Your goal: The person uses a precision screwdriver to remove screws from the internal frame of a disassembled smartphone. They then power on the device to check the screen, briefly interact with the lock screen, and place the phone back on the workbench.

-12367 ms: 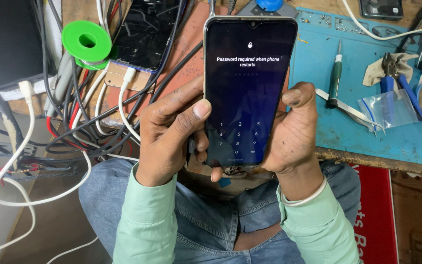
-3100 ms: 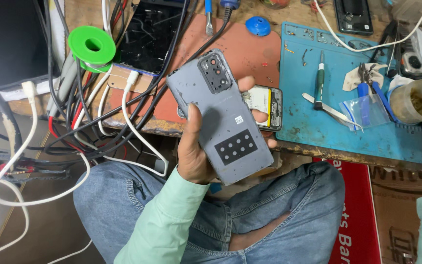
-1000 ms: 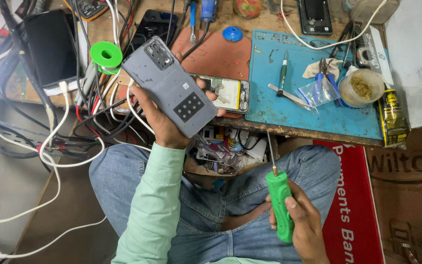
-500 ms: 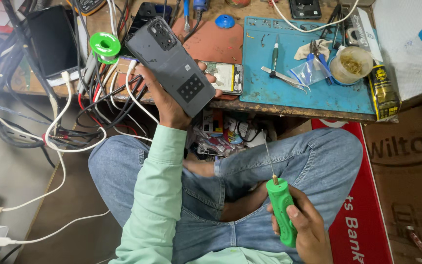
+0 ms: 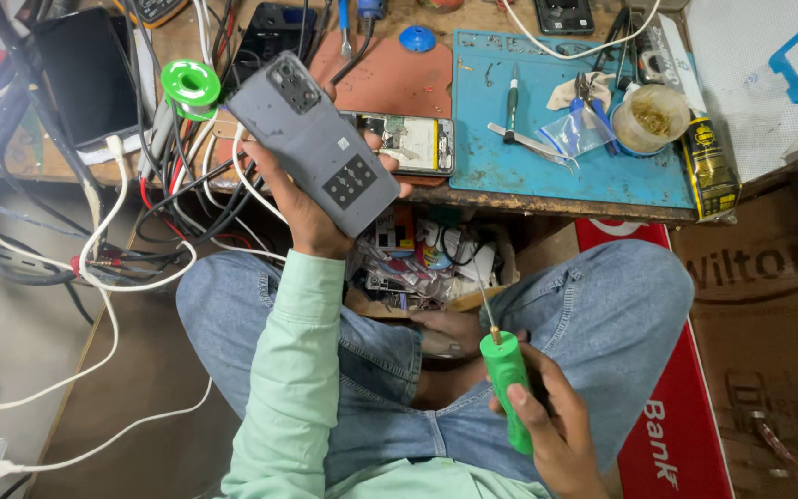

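Pretty cramped around here. Left hand (image 5: 311, 208) up with the grey phone (image 5: 314, 140), boxed in on its left by a tangle of cables (image 5: 154, 199) and the green solder spool (image 5: 190, 83). Opened phone (image 5: 408, 143) lying just beside on the bench edge, so no clear path there. Bare patch on the blue mat (image 5: 556, 171) below the screwdriver (image 5: 511, 102), tweezers (image 5: 528, 143) and plastic cup (image 5: 650, 118). Right hand (image 5: 551, 430) with the green-handled tool (image 5: 505, 383) low between the knees, open space above it up to the cluttered shelf (image 5: 427, 263) under the bench.
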